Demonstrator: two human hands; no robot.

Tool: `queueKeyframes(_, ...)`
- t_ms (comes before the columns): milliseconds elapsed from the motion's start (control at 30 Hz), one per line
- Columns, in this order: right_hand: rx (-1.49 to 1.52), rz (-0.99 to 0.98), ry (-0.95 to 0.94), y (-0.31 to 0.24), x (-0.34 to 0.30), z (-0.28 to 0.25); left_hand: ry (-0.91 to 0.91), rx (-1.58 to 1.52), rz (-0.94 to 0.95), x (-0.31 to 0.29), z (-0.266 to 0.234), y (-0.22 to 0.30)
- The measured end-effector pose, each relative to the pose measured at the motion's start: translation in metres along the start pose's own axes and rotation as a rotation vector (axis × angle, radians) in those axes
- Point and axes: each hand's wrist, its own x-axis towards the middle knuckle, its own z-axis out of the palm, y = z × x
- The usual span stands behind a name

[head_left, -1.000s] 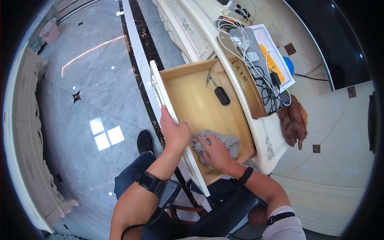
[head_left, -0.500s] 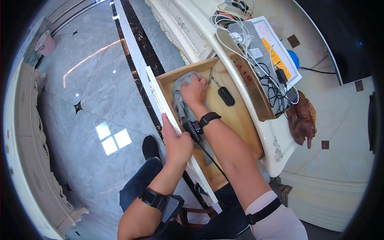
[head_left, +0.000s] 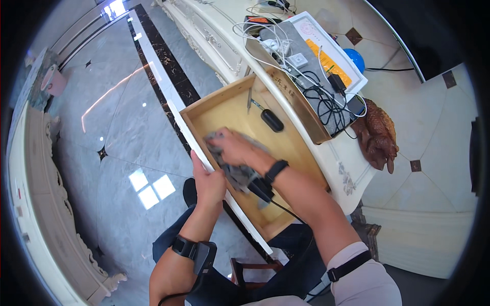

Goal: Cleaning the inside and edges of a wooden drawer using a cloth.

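A pulled-out wooden drawer (head_left: pixel 188 118) with a white front lies under my arms. My left hand (head_left: pixel 210 187) is closed over the top edge of the drawer front (head_left: pixel 236 208). Inside, my right hand (head_left: pixel 236 149) presses a crumpled grey cloth (head_left: pixel 236 174) against the drawer's bottom near the front panel; its fingers are bent into the fabric and slightly blurred. Beyond that hand, on the bare wood, rest a black oval object (head_left: pixel 272 121) with a thin shaft and a slim grey stick (head_left: pixel 249 101).
On the white cabinet top (head_left: pixel 332 158) stands an open box (head_left: pixel 301 109) full of tangled cables, adapters and plugs. A brown carved figure (head_left: pixel 375 135) sits beside it, with a blue ball (head_left: pixel 353 60) behind. A dark screen (head_left: pixel 423 35) rises at far right. A pink bucket (head_left: pixel 53 80) is at far left.
My right hand has drawn the cloth from the drawer's far end toward me, along the front panel. My left hand keeps its hold on the drawer front. The view has shifted slightly.
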Motion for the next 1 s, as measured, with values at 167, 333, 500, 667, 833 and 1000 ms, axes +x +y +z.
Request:
queueKeyframes(167,0.036,-0.111,0.074,0.003,-0.094,0.025,0.093,-0.027,-0.072,-0.005,0.003,0.003)
queueKeyframes(333,-0.077,-0.029,0.253,0.004,-0.059,0.022,0.054,0.034,-0.017,-0.003,0.003,-0.008)
queueKeyframes(500,-0.003,0.230,0.333,-0.003,0.051,-0.012,0.012,0.031,-0.071,-0.008,0.006,0.005)
queueKeyframes(667,0.003,0.076,0.204,-0.013,0.046,0.005,0.018,0.040,0.059,-0.003,0.004,-0.002)
queueKeyframes(833,0.012,0.088,0.180,-0.018,0.005,0.014,0.066,0.109,0.122,0.015,-0.011,-0.011)
queueKeyframes(1000,0.062,0.207,0.358,-0.003,0.009,0.002,-0.045,0.046,0.053,0.007,-0.005,0.001)
